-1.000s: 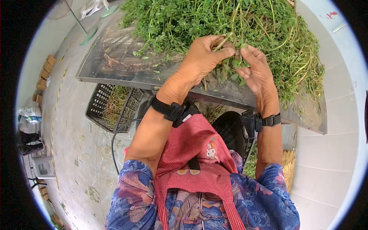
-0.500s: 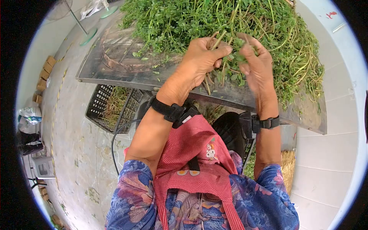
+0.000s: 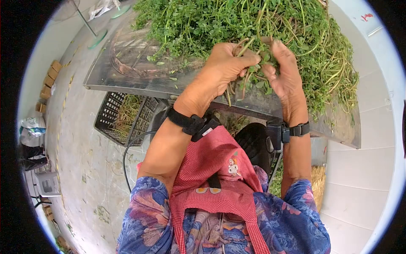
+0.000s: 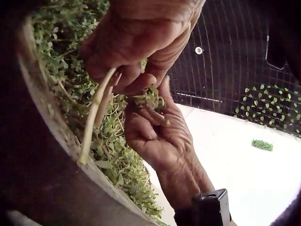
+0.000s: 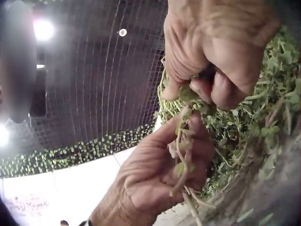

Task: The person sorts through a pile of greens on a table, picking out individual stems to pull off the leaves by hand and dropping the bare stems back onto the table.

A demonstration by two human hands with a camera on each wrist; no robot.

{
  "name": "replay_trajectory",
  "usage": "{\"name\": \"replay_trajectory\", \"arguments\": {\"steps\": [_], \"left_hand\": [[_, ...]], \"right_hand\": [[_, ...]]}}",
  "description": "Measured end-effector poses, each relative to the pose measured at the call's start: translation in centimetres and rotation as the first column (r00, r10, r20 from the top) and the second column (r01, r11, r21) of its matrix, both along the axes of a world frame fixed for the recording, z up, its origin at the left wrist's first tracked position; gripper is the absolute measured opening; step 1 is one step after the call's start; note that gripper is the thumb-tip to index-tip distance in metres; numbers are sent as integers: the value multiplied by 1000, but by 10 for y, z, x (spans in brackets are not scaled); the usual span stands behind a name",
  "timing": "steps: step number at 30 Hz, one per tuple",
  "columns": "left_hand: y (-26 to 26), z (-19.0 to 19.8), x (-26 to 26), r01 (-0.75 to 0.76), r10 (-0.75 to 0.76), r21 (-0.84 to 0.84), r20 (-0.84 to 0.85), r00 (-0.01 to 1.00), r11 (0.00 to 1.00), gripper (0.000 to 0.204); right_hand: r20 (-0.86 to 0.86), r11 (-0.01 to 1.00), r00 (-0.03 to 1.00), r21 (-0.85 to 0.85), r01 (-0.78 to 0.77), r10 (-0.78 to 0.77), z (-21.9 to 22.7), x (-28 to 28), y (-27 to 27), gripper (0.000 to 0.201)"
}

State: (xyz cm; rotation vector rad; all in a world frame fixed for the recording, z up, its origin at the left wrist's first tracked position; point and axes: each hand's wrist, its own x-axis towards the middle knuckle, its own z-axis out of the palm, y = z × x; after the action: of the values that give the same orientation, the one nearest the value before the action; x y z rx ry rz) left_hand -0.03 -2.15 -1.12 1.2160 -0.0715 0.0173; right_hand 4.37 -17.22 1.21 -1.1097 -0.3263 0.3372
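Observation:
My left hand (image 3: 226, 65) pinches a few pale, thick leafy stems (image 3: 245, 47) between thumb and curled fingers. Their cut-looking ends hang below that hand over the table edge. To its right is my right hand (image 3: 289, 74), blurred at the fingertips, its thumb raised apart from the curled fingers. Small rounded leaves (image 5: 188, 92) sit right at the right fingertips in the right wrist view; whether they are gripped I cannot tell. Behind both hands spreads a big heap of leafy green stems (image 3: 190, 29) on a dark wooden table (image 3: 127, 80).
A black slatted crate (image 3: 103, 120) with stems in it stands on the floor below the table's left part. Loose leaves lie scattered on the tabletop and the grey floor (image 3: 93, 169). A white wall (image 3: 359, 182) runs along the right side.
My right thumb, earlier pinching close on the leaves beside the left hand, has lifted away from the fingers. My left hand keeps its hold with little movement; the stem ends below it have shifted.

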Motion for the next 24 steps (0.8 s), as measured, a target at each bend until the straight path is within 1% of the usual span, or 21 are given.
{"name": "replay_trajectory", "arguments": {"steps": [1,2,3,4,5,6,7,8,10,11,12,14,15,16,18,19,20,22,24], "left_hand": [[-1,0,0,3,-3,9,5,1000,1000,19],[-1,-1,0,4,-4,10,5,1000,1000,19],[-2,-2,1,0,0,6,9,1000,1000,19],[-3,-3,1,-4,4,1,14,1000,1000,20],[-2,-4,2,-2,2,2,15,1000,1000,20],[-1,-2,0,34,-35,-26,-33,999,999,20],[1,0,-2,68,-72,-57,-80,994,996,20],[2,2,-3,68,-72,-58,-81,994,996,20],[5,8,-3,49,-69,-176,-111,991,983,20],[5,6,-2,7,-39,-214,-146,988,977,17],[6,4,1,8,-40,-216,-143,989,976,17],[12,-2,5,40,-85,-357,-110,990,933,15],[12,-2,6,40,-92,-386,-119,989,922,13],[11,-3,5,38,-91,-385,-120,989,922,13],[10,-4,5,37,-92,-412,-114,989,910,13],[9,-4,5,39,-94,-410,-114,989,911,13],[9,-3,5,32,-84,-409,-109,991,912,13],[8,-3,5,26,-74,-409,-102,992,912,13],[7,-3,4,0,-39,-399,-88,995,917,12]], "right_hand": [[67,996,998,-84,11,-5,0,-2,1,33],[67,996,998,-83,11,-6,-3,-2,4,33],[183,965,977,-220,146,-106,-7,0,6,29],[308,897,933,-335,289,-186,-8,2,6,26],[308,896,933,-334,291,-188,-7,7,6,26],[194,931,931,-140,338,-309,-5,12,6,22],[55,916,915,53,397,-400,-4,15,4,19],[55,916,915,53,397,-400,-2,14,-2,19],[-9,973,982,134,189,-189,1,10,-13,16],[-49,990,997,129,57,-51,-6,9,-16,20],[-46,990,998,128,57,-52,-9,5,-16,20],[-231,989,970,141,-41,73,-19,-6,-10,23],[-218,994,973,95,-59,78,-21,-12,-7,26],[-220,994,972,96,-59,79,-19,-22,1,26],[-151,997,986,15,79,-76,-12,-38,12,31],[-72,999,997,23,-38,40,-16,-34,10,36],[-72,999,997,24,-36,37,-18,-31,11,36],[74,980,997,-192,47,-34,-18,-26,16,37],[40,983,998,-175,61,-55,-16,-28,18,34]]}}
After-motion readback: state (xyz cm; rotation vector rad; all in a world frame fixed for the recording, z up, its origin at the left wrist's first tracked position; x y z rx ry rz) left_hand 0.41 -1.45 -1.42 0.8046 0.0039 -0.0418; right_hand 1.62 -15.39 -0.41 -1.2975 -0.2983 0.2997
